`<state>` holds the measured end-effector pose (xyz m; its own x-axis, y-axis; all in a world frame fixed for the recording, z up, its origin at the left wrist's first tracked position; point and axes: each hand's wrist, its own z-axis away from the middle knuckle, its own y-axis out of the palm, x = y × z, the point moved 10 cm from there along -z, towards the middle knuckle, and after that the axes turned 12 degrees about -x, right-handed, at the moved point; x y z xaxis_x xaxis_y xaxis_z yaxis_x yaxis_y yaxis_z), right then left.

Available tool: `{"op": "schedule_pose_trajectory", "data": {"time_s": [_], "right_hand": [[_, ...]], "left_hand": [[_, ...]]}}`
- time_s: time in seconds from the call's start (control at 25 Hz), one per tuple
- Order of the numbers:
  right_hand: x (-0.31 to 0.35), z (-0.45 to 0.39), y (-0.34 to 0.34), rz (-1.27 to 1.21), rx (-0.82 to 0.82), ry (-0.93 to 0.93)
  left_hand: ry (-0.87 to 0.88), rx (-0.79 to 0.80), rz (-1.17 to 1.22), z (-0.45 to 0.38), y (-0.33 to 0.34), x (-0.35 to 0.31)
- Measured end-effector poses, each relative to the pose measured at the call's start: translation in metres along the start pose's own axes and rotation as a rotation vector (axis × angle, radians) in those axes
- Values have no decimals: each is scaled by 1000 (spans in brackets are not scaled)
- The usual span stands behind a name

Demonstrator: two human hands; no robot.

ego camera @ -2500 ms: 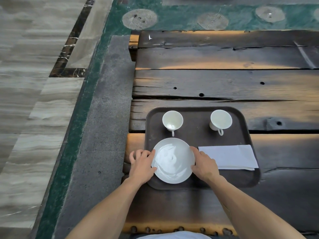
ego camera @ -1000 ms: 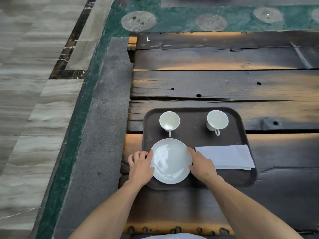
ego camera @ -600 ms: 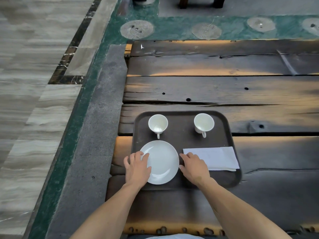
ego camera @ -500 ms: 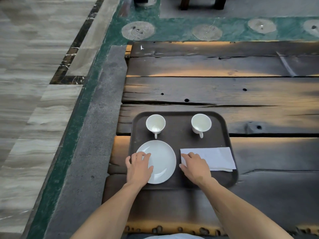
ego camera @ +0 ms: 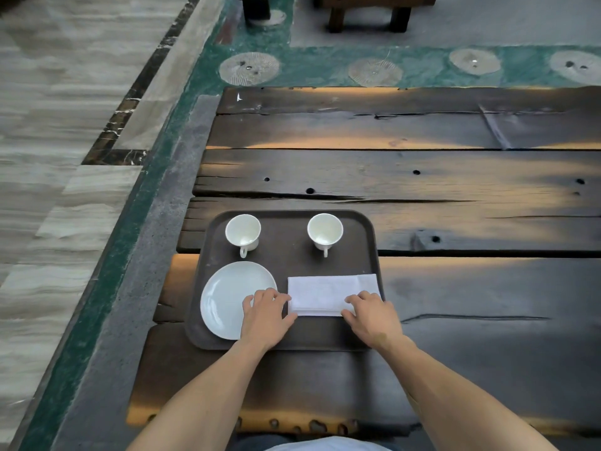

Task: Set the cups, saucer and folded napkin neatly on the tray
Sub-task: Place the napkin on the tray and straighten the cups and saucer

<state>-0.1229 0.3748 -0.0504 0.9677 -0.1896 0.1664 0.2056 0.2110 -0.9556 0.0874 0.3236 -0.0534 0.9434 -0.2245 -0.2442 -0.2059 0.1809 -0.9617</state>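
Note:
A dark brown tray (ego camera: 286, 265) lies at the near left of a dark plank table. Two white cups stand at its far side, one left (ego camera: 242, 231) and one right (ego camera: 324, 231), handles toward me. A white saucer (ego camera: 227, 296) sits at the tray's near left. A folded white napkin (ego camera: 325, 292) lies at the near right. My left hand (ego camera: 266, 315) rests flat at the napkin's left edge, partly over the saucer's right rim. My right hand (ego camera: 370, 315) rests at the napkin's near right corner. Both hands have fingers spread and grip nothing.
The plank table (ego camera: 422, 177) stretches far and right of the tray. Its left edge drops to a grey stone strip (ego camera: 136, 255) and a green-bordered floor. Wooden furniture legs (ego camera: 367, 17) stand beyond the table's far edge.
Both hands left the saucer's sides and moved right to the napkin's two ends. The saucer stays at the tray's near left. The camera view has tilted upward.

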Motion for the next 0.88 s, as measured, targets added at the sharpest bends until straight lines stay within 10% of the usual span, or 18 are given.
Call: {"op": "schedule_pose_trajectory", "data": {"time_s": [0.88], "right_hand": [[-20,-54,-6,84,-24,-32]], "left_hand": [[7,95,-59,-63,16,-22]]}}
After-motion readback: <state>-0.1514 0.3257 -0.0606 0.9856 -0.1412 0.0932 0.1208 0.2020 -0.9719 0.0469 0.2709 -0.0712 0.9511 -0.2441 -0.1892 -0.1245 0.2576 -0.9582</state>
